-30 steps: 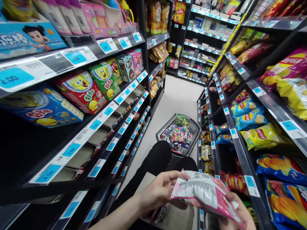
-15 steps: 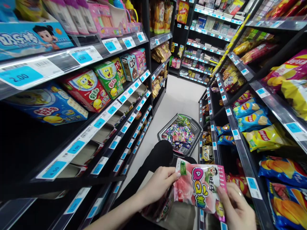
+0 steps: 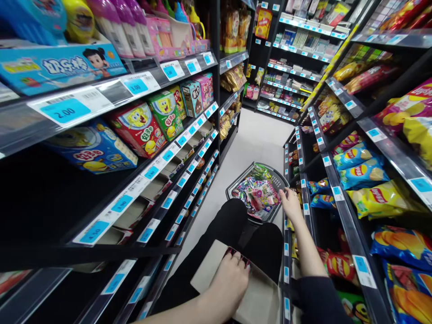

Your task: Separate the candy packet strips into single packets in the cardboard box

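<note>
We see the left hand point(image 3: 229, 281) reaching its fingertips into a cardboard box point(image 3: 261, 294) near us; the knuckles hide what lies beneath, so we cannot fairly tell whether it grips anything. The right hand point(image 3: 290, 204) is farther out, at the right rim of the basket point(image 3: 278, 181), its fingers loosely curled and holding nothing. Just left of them, the pink packet point(image 3: 263, 195) lies on other packets in the basket.

The box sits on the lap in black trousers point(image 3: 229, 225), presumably to keep its mouth within reach; the basket stands just beyond the knees on the pale floor point(image 3: 259, 130), likely for the same reason.

The box is matte, stiff and square-edged; the packets are glossy and soft; the basket is dark plastic with rounded corners and a perforated side. Farther out, stiff snack cartons point(image 3: 138, 128) line the left shelves, puffy crisp bags point(image 3: 380, 198) the right.
</note>
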A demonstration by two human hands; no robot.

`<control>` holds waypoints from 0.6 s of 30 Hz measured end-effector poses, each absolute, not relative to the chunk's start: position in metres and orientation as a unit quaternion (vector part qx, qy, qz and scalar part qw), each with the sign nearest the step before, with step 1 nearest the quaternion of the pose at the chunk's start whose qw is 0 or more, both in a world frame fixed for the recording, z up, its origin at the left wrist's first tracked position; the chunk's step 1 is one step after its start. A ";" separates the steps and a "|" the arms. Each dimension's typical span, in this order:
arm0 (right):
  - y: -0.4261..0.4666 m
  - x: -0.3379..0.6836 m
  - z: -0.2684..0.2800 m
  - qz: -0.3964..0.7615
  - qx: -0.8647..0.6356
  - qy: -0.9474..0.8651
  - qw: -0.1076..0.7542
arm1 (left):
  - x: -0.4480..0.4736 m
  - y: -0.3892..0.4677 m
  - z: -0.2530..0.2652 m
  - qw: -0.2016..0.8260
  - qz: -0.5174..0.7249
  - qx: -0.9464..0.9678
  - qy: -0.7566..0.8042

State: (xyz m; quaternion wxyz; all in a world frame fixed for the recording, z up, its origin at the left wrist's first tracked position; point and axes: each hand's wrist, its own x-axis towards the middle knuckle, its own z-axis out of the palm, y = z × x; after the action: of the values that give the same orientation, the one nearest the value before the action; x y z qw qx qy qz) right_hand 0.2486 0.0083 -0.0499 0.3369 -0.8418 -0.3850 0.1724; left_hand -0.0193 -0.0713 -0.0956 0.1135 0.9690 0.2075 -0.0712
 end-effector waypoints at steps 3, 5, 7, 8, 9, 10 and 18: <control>-0.016 0.235 -0.065 0.279 -0.823 -0.367 0.331 | -0.018 -0.071 -0.097 0.114 -0.070 0.963 0.234; -0.053 0.207 -0.075 0.375 -0.785 -0.371 0.323 | -0.019 -0.070 -0.088 0.118 -0.060 0.962 0.241; -0.096 0.172 -0.082 0.446 -0.752 -0.364 0.322 | -0.020 -0.069 -0.077 0.124 -0.030 0.969 0.210; -0.115 0.155 -0.085 0.460 -0.744 -0.353 0.332 | -0.020 -0.069 -0.071 0.126 -0.004 0.976 0.180; -0.132 0.140 -0.087 0.458 -0.746 -0.338 0.347 | -0.020 -0.070 -0.067 0.124 0.029 0.981 0.144; -0.146 0.128 -0.089 0.449 -0.752 -0.318 0.363 | -0.019 -0.071 -0.064 0.119 0.064 0.985 0.106; -0.184 0.115 -0.089 0.377 -0.781 -0.250 0.431 | 0.005 -0.098 -0.081 0.086 0.183 0.979 -0.004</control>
State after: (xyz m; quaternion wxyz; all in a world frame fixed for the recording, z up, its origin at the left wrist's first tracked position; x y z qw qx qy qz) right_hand 0.1153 -0.1838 -0.0889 0.4313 -0.7807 -0.2498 0.3769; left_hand 0.0048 -0.0979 -0.0812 0.0863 0.9793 -0.0039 0.1831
